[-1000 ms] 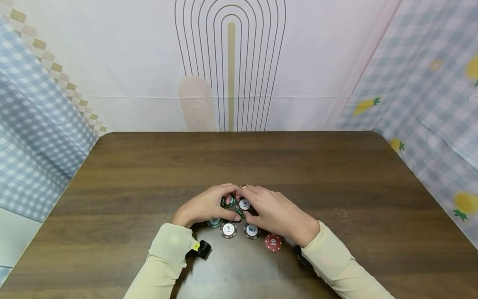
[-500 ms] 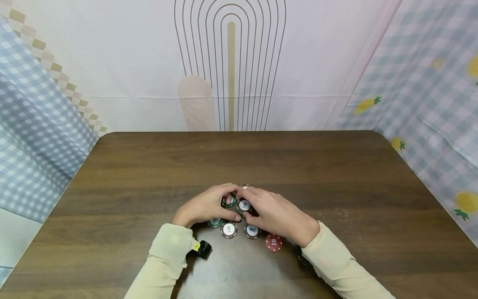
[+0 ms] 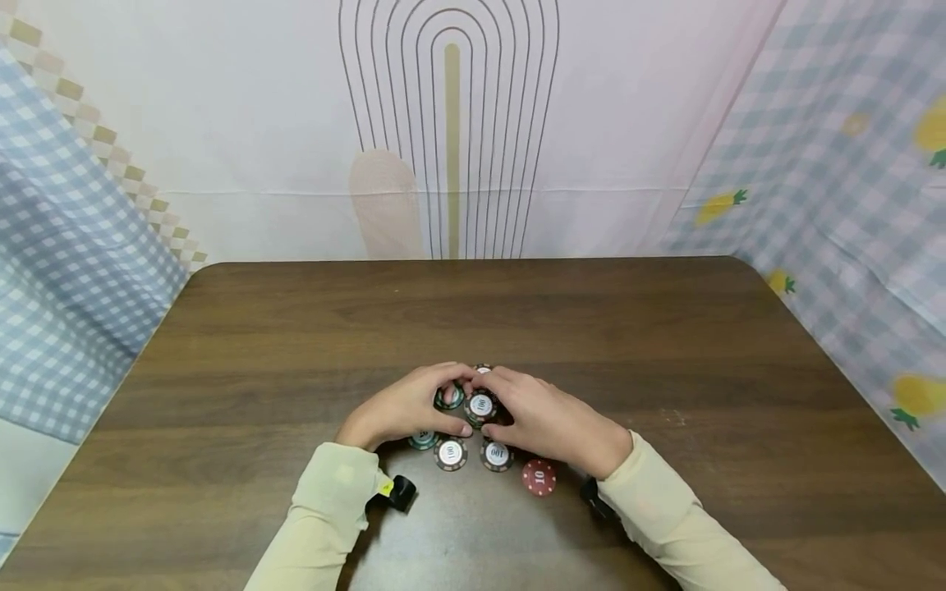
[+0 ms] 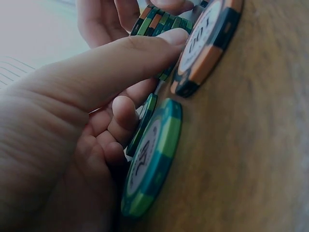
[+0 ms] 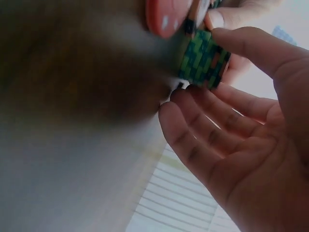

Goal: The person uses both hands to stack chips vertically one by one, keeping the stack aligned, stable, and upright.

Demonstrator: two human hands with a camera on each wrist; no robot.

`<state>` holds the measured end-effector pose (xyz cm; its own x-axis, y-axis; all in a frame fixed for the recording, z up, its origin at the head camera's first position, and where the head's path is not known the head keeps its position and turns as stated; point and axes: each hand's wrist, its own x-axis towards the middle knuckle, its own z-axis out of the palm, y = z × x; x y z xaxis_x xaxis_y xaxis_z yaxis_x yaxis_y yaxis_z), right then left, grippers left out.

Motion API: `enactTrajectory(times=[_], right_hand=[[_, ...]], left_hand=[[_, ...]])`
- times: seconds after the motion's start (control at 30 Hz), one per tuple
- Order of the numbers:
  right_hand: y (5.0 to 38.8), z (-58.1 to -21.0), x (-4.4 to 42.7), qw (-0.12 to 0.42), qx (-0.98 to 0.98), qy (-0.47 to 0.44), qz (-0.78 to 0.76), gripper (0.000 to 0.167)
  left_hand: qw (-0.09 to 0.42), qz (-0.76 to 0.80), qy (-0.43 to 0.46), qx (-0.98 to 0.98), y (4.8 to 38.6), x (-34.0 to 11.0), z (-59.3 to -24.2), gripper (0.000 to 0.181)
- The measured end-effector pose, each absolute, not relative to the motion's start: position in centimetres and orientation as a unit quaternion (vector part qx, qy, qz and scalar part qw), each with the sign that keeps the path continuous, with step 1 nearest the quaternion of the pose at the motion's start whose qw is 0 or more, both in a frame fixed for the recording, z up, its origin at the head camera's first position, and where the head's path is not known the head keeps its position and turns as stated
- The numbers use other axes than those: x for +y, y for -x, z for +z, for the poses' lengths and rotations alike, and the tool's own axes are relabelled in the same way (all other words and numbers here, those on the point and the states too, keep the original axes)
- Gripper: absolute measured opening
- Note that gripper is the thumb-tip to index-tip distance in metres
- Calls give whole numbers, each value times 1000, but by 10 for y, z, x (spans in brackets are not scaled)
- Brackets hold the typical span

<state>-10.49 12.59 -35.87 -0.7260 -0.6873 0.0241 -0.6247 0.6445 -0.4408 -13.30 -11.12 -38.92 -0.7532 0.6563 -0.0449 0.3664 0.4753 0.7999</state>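
A white cloth printed with thin dark arches [image 3: 259, 123] is hanging behind a brown wood-grain table [image 3: 473, 320]. The right hand [image 3: 550, 414] is gripping, and the left hand [image 3: 406, 402] is curling its fingers round, a short cylindrical stack of green-edged round chips [image 3: 480, 405], standing on the table between them, its dark-and-orange top showing "100". Nearer the person, a flat red round chip [image 3: 539, 477] is showing "10".

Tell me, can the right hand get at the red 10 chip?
Probably yes: the red 10 chip lies uncovered near the right hand, which would likely first have to let go of the chip stack it holds.
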Motion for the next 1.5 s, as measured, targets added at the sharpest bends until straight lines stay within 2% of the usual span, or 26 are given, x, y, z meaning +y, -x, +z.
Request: enactTrajectory(times=[0.23,0.37,0.7,0.87,0.97,1.13,1.27,1.5], right_hand=[[113,-352,137,66,900,337,-268,53],[116,-354,138,81,892,334,-293,55],[123,-374,142,237,804,205,-505,56],[125,-382,145,287,770,177,-542,49],[125,-385,144,304,769,177,-533,51],[126,-385,137,300,775,201,-519,58],[124,-385,135,274,791,196,-510,55],[122,-395,134,258,797,195,-510,51]], left_hand=[[190,429,-286,835,132,-110,-390,71],[192,436,-277,835,132,-111,-391,71],[186,440,-286,830,132,-112,-392,70],[182,444,-287,829,132,-112,-391,68],[182,450,-289,825,131,-114,-391,66],[168,453,-283,829,132,-118,-388,58],[156,463,-268,831,137,-116,-386,48],[73,429,-245,867,145,-109,-383,24]])
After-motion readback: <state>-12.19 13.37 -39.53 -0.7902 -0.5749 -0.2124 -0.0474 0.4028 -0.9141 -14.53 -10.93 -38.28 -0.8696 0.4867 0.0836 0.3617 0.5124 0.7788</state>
